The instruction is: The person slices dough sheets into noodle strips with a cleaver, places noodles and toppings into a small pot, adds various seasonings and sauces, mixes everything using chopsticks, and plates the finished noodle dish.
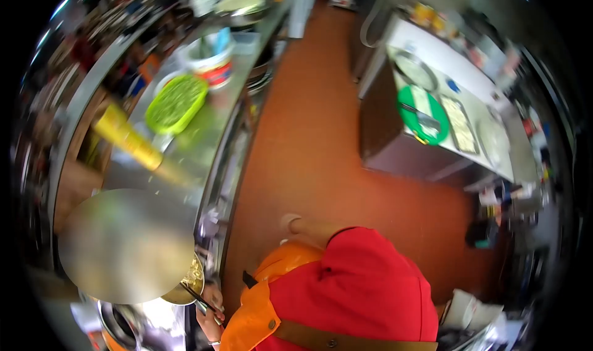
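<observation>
My left hand [213, 301] is at the lower left, closed around dark chopsticks [196, 296]. The chopsticks' tips reach into a metal bowl [201, 282] of pale, yellowish food at the counter's edge. A large blurred oval hides most of that bowl and what lies left of it. My right forearm comes out of a red sleeve above my orange apron [287, 259]. My right hand [291, 222] appears over the floor, away from the counter, too blurred to show its fingers or anything in them.
A steel counter [216, 125] on the left bears a green tub [176, 104] of green food, a white bucket [210, 60] and a yellow tube-shaped thing [128, 138]. Across the reddish floor [302, 116], another counter holds a green round board [407, 97] with a cleaver and a tray [458, 125].
</observation>
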{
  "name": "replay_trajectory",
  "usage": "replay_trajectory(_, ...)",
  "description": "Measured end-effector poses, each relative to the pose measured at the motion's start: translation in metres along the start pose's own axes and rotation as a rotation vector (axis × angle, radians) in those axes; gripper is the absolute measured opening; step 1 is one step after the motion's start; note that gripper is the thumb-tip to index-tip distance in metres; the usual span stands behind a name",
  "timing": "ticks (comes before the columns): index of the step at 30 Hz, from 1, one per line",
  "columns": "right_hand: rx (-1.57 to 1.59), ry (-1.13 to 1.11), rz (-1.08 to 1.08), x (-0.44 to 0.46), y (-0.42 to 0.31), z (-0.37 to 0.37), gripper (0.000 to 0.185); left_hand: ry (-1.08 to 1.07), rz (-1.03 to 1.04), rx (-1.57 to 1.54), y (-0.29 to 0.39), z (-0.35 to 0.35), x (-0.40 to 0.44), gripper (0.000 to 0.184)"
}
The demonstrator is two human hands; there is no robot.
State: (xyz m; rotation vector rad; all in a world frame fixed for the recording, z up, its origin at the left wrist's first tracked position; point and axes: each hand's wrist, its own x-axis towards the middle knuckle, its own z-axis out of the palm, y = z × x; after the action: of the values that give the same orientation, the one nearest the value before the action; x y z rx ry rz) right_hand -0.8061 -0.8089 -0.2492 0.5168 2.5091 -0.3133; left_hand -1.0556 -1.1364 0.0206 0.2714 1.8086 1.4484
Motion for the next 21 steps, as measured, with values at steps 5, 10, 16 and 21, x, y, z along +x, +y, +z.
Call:
replay_trajectory(5,0.490,0.031,0.974,-0.123,0.200,0.153,0.022,-0.359,-0.183,0.137,0.124,0.152,0.078,0.003)
replay_trajectory(10,0.589,0.065,1.362,-0.305,0.227,0.179,0.014,-0.763,-0.215,0.207,0.124,0.293,0.142,0.006)
replay_trajectory(16,0.676,-0.317,1.257,-0.390,0.057,0.179,0.011,-1.187,-0.196,0.462,0.126,0.475,0.171,0.010)
replay_trajectory(21,1.813,-0.772,1.141,-0.355,-0.161,0.243,0.025,-1.492,-0.189,0.599,0.119,0.607,0.137,0.012)
